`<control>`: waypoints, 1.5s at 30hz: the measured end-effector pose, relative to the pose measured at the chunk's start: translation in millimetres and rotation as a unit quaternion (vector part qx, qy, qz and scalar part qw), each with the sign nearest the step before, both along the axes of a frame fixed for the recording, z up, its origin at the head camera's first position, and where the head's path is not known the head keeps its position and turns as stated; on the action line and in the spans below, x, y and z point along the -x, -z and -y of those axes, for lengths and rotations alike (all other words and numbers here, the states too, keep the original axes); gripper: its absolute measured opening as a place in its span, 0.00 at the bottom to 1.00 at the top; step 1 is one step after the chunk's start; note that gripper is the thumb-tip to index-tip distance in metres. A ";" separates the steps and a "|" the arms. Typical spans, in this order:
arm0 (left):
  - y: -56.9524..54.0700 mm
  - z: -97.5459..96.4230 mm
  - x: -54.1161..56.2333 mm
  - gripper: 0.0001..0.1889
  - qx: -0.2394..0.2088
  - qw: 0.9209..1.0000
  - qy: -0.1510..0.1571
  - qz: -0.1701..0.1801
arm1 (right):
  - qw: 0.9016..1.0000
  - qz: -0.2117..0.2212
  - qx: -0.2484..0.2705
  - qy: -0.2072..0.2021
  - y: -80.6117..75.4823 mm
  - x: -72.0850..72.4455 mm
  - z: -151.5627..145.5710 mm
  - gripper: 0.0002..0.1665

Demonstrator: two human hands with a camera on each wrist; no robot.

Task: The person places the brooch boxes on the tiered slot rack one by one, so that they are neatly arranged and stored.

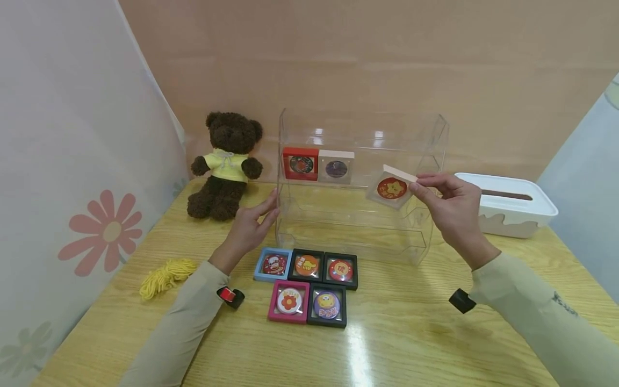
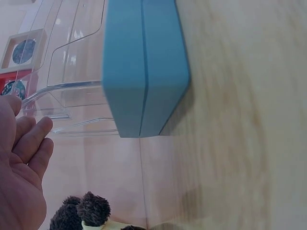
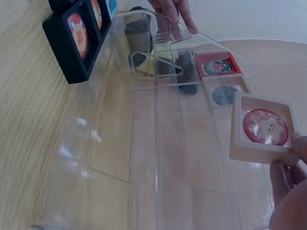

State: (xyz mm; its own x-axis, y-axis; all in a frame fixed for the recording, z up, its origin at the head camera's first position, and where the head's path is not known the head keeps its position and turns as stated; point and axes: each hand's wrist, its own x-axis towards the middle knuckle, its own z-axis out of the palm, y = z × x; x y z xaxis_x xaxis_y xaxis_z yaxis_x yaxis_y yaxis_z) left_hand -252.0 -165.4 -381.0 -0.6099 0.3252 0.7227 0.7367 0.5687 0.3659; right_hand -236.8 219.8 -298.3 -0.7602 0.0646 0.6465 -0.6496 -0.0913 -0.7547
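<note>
A clear tiered display rack (image 1: 355,247) stands on the table. My right hand (image 1: 452,207) pinches the corner of a cream-framed badge (image 1: 393,188) with a yellow star on red, held tilted in front of the rack's right part. Higher on the rack, a red-framed badge (image 1: 301,164) and a white-framed badge (image 1: 336,167) sit side by side at the left. My left hand (image 1: 249,228) touches the rack's left side panel, its fingers fairly straight. In the right wrist view the cream frame (image 3: 261,154) is between thumb and fingers.
Before the rack lie a light blue framed badge (image 1: 273,264), a pink one (image 1: 288,302) and several black ones (image 1: 327,305). A brown teddy bear (image 1: 224,166) sits at the left, with yellow yarn (image 1: 166,277) nearer me. A white tissue box (image 1: 512,207) stands at the right.
</note>
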 end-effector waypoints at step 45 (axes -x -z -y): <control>-1.9 -0.3 -1.9 0.26 0.003 1.000 -0.005 0.024 | 0.997 0.015 0.064 0.052 -23.7 32.6 30.1 0.09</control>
